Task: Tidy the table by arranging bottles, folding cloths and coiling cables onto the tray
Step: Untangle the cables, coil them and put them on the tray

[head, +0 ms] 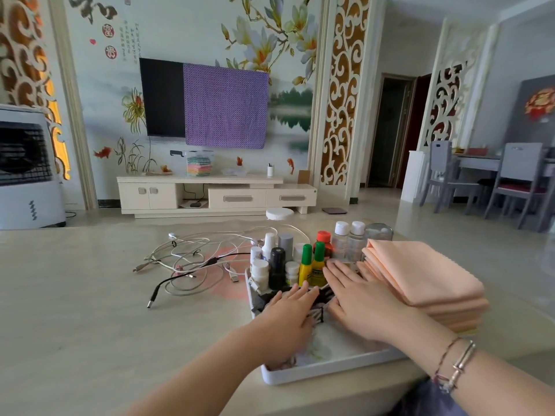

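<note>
Well to the left of both hands, the cables (192, 259) are lying in a loose white and black tangle on the table (75, 295), not yet coiled. The left hand (288, 313) is pressing flat, fingers straight and close together, on a dark patterned cloth (319, 307) lying in the tray (330, 370). Just beyond its fingertips the bottles (288, 265) are standing upright in a cluster at the tray's far end. The right hand (360, 298) is lying open and flat beside it, on the same cloth, holding nothing. Touching its right edge, a stack of folded peach cloths (426, 277) is sitting at the tray's right side. The step in hand looks like smoothing this dark cloth into its fold. Next would likely be reaching left past the tray for the cables, which need separating before coiling.
</note>
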Demonstrator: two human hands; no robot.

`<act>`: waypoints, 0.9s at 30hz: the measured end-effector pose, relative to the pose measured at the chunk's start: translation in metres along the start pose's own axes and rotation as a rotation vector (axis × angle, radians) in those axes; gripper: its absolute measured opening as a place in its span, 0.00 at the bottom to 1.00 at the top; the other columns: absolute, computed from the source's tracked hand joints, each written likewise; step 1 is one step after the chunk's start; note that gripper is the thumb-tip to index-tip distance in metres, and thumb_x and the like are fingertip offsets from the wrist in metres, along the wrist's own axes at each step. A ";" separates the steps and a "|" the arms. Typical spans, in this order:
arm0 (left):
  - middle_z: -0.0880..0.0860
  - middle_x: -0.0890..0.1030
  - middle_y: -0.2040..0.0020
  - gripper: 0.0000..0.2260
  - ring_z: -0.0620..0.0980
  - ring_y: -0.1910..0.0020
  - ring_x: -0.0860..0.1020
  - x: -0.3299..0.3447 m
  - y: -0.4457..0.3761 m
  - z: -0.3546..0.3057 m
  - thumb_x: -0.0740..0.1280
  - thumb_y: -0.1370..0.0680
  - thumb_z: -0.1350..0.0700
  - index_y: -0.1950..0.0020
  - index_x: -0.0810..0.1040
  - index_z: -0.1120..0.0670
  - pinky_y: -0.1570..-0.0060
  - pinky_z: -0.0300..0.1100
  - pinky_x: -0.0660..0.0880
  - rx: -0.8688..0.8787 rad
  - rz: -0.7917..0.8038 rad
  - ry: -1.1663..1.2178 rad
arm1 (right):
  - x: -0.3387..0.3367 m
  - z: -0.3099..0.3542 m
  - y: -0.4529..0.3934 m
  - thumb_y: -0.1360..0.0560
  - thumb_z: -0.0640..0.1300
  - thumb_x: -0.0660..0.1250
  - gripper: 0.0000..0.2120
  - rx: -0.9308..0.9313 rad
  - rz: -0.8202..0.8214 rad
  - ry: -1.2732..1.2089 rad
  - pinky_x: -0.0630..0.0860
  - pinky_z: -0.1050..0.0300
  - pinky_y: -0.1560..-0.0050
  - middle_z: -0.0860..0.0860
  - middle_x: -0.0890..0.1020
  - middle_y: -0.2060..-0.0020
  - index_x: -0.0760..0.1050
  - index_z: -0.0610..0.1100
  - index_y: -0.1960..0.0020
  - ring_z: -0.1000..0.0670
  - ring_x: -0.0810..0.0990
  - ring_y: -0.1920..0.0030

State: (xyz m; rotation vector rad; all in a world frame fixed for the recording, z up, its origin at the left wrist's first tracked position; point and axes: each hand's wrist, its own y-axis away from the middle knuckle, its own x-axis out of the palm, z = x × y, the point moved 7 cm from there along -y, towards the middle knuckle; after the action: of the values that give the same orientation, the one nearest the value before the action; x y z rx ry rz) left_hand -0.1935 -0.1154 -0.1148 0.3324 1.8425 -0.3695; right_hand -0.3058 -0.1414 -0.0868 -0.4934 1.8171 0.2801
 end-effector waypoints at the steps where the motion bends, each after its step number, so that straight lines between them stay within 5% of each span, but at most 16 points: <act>1: 0.50 0.48 0.21 0.26 0.48 0.22 0.46 -0.003 0.000 0.002 0.52 0.18 0.58 0.21 0.48 0.50 0.24 0.48 0.44 0.005 -0.030 0.032 | -0.005 0.002 0.001 0.18 0.51 0.43 0.28 -0.008 -0.011 0.000 0.36 0.48 0.25 0.48 0.40 0.22 0.38 0.44 0.22 0.51 0.37 0.23; 4: 0.50 0.63 0.25 0.25 0.51 0.26 0.62 -0.028 0.009 0.003 0.55 0.20 0.62 0.23 0.59 0.52 0.28 0.40 0.59 0.023 -0.187 0.178 | -0.017 0.011 0.001 0.18 0.52 0.43 0.28 -0.033 -0.026 -0.011 0.38 0.48 0.24 0.49 0.41 0.22 0.38 0.45 0.22 0.51 0.39 0.23; 7: 0.51 0.72 0.33 0.22 0.51 0.36 0.72 -0.057 0.026 0.019 0.54 0.20 0.65 0.27 0.66 0.52 0.46 0.30 0.64 -0.063 -0.316 0.238 | -0.032 0.026 0.000 0.18 0.52 0.44 0.28 -0.060 -0.067 -0.081 0.39 0.50 0.24 0.50 0.44 0.22 0.41 0.45 0.21 0.52 0.41 0.23; 11: 0.49 0.74 0.34 0.21 0.49 0.39 0.74 -0.080 0.054 0.067 0.54 0.21 0.64 0.32 0.71 0.48 0.45 0.37 0.69 -0.202 -0.416 0.337 | -0.055 0.057 -0.010 0.19 0.50 0.49 0.24 -0.111 -0.173 -0.218 0.52 0.51 0.24 0.48 0.60 0.24 0.58 0.43 0.25 0.48 0.56 0.24; 14: 0.50 0.77 0.40 0.20 0.52 0.46 0.77 -0.089 0.080 0.112 0.54 0.23 0.66 0.37 0.74 0.49 0.51 0.41 0.73 -0.332 -0.486 0.340 | -0.069 0.093 -0.029 0.20 0.48 0.52 0.18 -0.173 -0.264 -0.272 0.68 0.50 0.36 0.49 0.73 0.37 0.68 0.44 0.33 0.47 0.68 0.35; 23: 0.49 0.77 0.38 0.14 0.50 0.40 0.75 -0.098 0.121 0.221 0.62 0.22 0.61 0.37 0.74 0.54 0.47 0.36 0.68 -0.546 -0.491 0.276 | -0.068 0.184 -0.116 0.21 0.42 0.54 0.13 -0.282 -0.276 -0.329 0.66 0.52 0.38 0.47 0.74 0.41 0.70 0.43 0.38 0.45 0.68 0.36; 27: 0.48 0.78 0.46 0.11 0.50 0.52 0.78 -0.090 0.108 0.243 0.69 0.24 0.54 0.43 0.76 0.51 0.54 0.40 0.76 -0.552 -0.428 0.292 | -0.057 0.189 -0.153 0.24 0.37 0.57 0.14 -0.202 -0.215 -0.298 0.68 0.53 0.46 0.47 0.72 0.42 0.70 0.44 0.39 0.45 0.69 0.37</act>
State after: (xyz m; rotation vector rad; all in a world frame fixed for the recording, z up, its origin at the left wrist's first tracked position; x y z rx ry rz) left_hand 0.0864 -0.1213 -0.1063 -0.4134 2.2121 -0.0867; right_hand -0.0595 -0.1839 -0.0802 -0.7423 1.4398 0.3697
